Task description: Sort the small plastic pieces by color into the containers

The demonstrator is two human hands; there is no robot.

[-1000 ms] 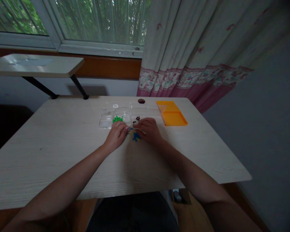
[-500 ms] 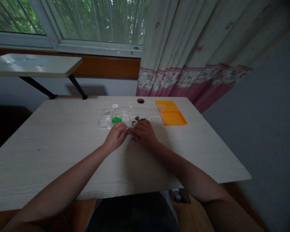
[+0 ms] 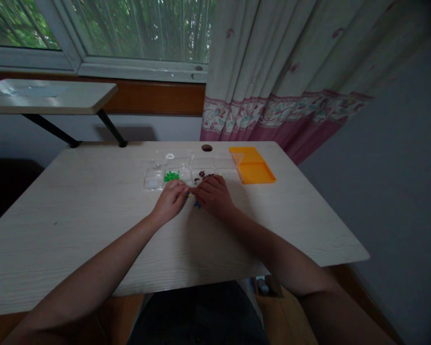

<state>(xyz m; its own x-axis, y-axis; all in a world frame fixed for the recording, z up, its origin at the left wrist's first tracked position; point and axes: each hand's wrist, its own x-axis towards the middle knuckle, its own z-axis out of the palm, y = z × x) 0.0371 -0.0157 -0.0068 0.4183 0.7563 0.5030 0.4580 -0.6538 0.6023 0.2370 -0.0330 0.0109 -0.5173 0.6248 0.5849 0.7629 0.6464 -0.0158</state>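
Note:
My left hand and my right hand meet fingertip to fingertip over the table, both closed. Between them shows a tiny yellow and blue piece, too small to name; the fingers of both hands pinch at it. Small blue pieces lie on the table beside my right fingers. Just beyond the hands is a clear plastic compartment box. Small green pieces fill part of one compartment, and dark brown pieces lie in another, partly hidden by my right hand.
An orange tray stands at the right end of the clear box, slightly overlapped by it. Behind them is a round hole in the table. A raised shelf on black legs stands at the back left, and a curtain hangs behind.
The fingertips have shifted slightly, and a bit of yellow now shows between them. The whole view has moved a little; the boxes stay in place.

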